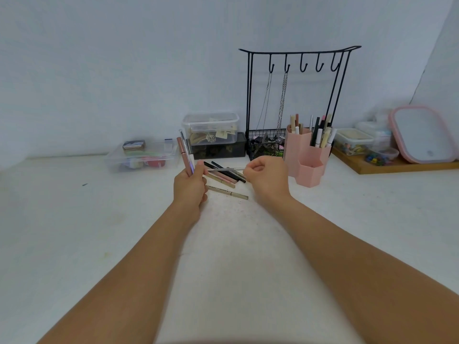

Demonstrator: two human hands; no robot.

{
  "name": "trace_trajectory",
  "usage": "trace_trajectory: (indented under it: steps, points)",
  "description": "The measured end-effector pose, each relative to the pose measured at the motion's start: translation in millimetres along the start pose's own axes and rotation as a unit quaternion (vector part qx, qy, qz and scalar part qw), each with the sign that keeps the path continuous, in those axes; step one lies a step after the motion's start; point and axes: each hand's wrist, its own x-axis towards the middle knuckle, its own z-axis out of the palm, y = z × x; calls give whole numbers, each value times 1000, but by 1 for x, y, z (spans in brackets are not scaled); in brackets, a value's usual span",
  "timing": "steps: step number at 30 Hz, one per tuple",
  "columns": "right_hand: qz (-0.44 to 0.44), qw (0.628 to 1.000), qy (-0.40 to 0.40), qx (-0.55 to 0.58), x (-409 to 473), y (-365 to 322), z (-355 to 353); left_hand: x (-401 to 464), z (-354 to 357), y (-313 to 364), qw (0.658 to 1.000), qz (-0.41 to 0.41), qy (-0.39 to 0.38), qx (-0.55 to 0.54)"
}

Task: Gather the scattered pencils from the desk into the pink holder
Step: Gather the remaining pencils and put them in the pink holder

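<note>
My left hand grips a small upright bundle of pencils, a pink one and a white one among them. My right hand pinches one end of a thin white pencil held level between the two hands, just above the pile. Several scattered pencils in black, pink and beige lie on the white desk between my hands. One beige pencil lies nearest me. The pink holder, with hexagonal compartments, stands just right of my right hand and holds several pencils.
A black wire rack with hooks and chains stands behind the holder. Clear plastic boxes sit at the back left and centre. A wooden tray with small containers and a pink-rimmed mirror is at the right.
</note>
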Motion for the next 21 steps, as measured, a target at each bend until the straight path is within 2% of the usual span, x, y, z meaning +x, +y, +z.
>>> trace_trajectory:
  steps: [3, 7, 12, 16, 21]
  points:
    - [41, 988, 5, 146, -8, -10, -5, 0, 0, 1, 1000, -14, -6, -16]
    - [89, 959, 3, 267, -18, -21, -7, -3, 3, 2, 997, -23, -34, -60]
    - [138, 911, -92, 377, -33, -28, 4, -11, 7, 3, 994, 9, -77, -83]
    - [131, 904, -169, 370, -41, -29, 12, -12, 8, 2, 990, 24, -108, -84]
    - [76, 934, -191, 292, -42, -23, 20, -10, 10, 1, 997, 17, -78, -25]
